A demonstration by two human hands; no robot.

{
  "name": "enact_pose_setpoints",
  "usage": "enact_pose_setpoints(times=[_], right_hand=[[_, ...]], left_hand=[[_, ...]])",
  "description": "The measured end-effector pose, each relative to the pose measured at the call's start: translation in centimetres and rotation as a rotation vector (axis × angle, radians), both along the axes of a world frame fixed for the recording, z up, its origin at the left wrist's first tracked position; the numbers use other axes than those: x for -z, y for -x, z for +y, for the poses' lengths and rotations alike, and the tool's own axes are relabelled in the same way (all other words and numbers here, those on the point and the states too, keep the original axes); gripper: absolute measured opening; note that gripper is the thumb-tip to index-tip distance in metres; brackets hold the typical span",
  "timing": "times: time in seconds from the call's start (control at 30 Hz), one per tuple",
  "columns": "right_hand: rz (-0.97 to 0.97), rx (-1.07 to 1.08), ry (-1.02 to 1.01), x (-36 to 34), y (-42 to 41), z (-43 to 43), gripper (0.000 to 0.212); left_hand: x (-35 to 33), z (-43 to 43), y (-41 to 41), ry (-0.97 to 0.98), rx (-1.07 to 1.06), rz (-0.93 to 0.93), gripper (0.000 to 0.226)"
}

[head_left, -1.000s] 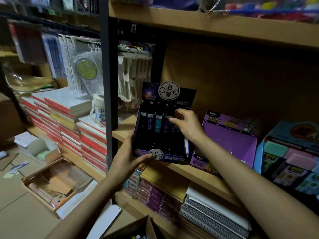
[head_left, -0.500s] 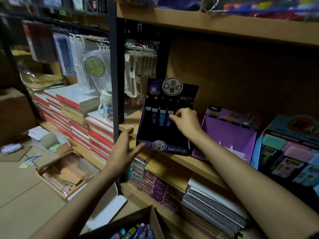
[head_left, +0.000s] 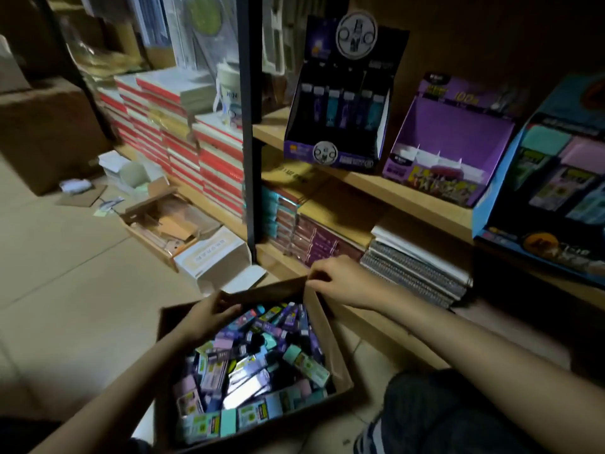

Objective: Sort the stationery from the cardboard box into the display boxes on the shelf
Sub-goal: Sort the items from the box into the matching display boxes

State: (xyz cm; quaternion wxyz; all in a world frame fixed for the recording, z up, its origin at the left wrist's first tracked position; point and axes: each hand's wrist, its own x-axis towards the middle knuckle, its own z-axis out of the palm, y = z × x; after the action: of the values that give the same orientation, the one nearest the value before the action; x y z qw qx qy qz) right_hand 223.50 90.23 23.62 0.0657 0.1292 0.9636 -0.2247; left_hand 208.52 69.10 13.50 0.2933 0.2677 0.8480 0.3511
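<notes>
A cardboard box (head_left: 324,330) rests on seemingly tiled floor (head_left: 65,290).

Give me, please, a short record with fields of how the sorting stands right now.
left hand: grips the far rim of the cardboard box
right hand: pinches the box's far right corner
box contents: many small stationery packs, jumbled
black display box: on the shelf, one row of packs inside
purple display box: right of it, looks empty
blue display box: far right, holds packs
</notes>
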Motion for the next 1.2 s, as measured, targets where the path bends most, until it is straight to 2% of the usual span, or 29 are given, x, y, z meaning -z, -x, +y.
enact_pose_setpoints(times=[0.13,0.23,0.33,0.43,0.57,0.73,0.83,0.93,1.03,1.2], right_hand=[[-0.220,0.071,0.075,7.7,-1.6,-1.9,0.025],[-0.284,0.183,0.201,13.4,-2.6,-3.3,0.024],[-0.307,0.281,0.293,18.5,-3.5,-4.9,0.021],[-0.309,0.374,0.327,21.8,-3.6,-5.8,0.033],[-0.270,0.522,0.413,24.7,-2.5,-5.2,0.035],[-0.327,0.586,0.228,27.6,-1.9,-4.7,0.052],[-0.356,0.550,0.067,28.6,-2.0,-4.7,0.053],[-0.350,0.504,-0.009,29.2,-2.0,-5.1,0.052],[-0.354,0.455,-0.069,29.5,-1.8,-5.8,0.054],[-0.339,0.513,0.006,29.6,-1.4,-6.2,0.052]], left_hand=[[6.2,-2.3,-3.6,0.054,-0.075,-0.080,0.030],[10.7,-3.8,-5.6,0.102,-0.061,-0.094,0.021],[14.3,-5.5,-6.7,0.214,-0.095,-0.057,0.038],[16.2,-6.6,-6.7,0.256,-0.185,-0.019,0.049],[17.7,-6.6,-4.9,0.307,-0.125,0.103,0.065],[19.2,-4.6,-2.3,0.307,-0.009,0.333,0.065],[20.0,-3.4,-0.6,0.372,0.165,0.417,0.069],[20.6,-2.7,0.1,0.432,0.259,0.377,0.069],[21.0,-2.9,-1.3,0.466,0.258,0.297,0.068],[20.7,-4.3,-4.6,0.487,0.174,0.368,0.060]])
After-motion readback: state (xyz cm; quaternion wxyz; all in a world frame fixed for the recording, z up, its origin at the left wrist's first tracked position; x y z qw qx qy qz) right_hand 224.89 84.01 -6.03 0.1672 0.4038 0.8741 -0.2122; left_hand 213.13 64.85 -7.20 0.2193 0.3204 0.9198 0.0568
